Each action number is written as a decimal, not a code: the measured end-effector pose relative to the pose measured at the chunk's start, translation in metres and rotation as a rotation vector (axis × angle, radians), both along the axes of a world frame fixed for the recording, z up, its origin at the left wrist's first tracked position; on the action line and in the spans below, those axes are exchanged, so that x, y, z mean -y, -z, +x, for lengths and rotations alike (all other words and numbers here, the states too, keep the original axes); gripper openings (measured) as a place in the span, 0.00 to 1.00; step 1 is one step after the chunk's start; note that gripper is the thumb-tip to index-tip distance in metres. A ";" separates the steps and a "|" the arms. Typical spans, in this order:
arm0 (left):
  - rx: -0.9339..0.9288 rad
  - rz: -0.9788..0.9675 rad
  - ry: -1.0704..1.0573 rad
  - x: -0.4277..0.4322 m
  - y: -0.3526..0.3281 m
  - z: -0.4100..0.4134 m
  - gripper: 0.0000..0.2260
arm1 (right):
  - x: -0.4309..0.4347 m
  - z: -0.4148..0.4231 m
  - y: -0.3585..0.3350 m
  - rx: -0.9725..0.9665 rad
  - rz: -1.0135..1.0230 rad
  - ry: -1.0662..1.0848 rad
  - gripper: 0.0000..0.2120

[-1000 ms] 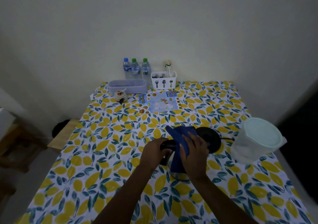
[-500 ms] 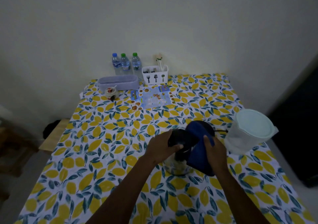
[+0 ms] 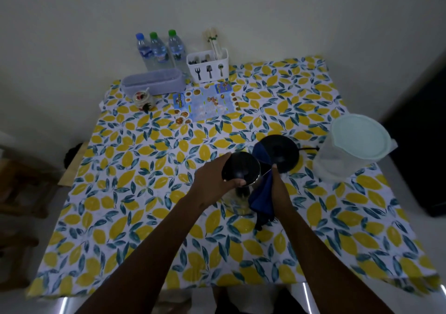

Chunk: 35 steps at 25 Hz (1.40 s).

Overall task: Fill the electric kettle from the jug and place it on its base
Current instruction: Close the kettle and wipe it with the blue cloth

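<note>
- Left hand (image 3: 212,181) clasps the black lid of the electric kettle (image 3: 237,188); right hand (image 3: 277,188) presses a blue cloth (image 3: 261,200) against the kettle's right side.
- Round black base (image 3: 280,153) lies at the kettle's 1 o'clock, just beside it.
- Lidded translucent jug (image 3: 350,148) stands at 2 o'clock on the lemon-print tablecloth (image 3: 144,168).
- Both forearms reach forward, converging.

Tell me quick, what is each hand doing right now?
Left hand: grip closed around the black lid of the electric kettle.
Right hand: grip closed on the blue cloth, pressed against the kettle's side.
</note>
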<state>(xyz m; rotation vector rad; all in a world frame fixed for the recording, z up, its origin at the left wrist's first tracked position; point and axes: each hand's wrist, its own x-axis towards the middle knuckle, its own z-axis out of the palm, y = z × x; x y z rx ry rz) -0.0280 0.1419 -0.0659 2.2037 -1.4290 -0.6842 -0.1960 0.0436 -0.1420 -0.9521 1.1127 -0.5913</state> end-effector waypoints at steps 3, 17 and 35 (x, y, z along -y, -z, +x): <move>-0.010 -0.028 -0.009 -0.002 0.000 0.001 0.39 | -0.016 -0.003 0.004 0.033 0.059 -0.065 0.22; -0.064 -0.056 -0.033 -0.003 -0.005 -0.001 0.38 | 0.005 0.016 0.017 0.289 0.096 0.020 0.19; -0.008 -0.050 0.008 -0.002 0.007 0.006 0.40 | 0.062 0.026 -0.018 -0.099 0.091 -0.269 0.22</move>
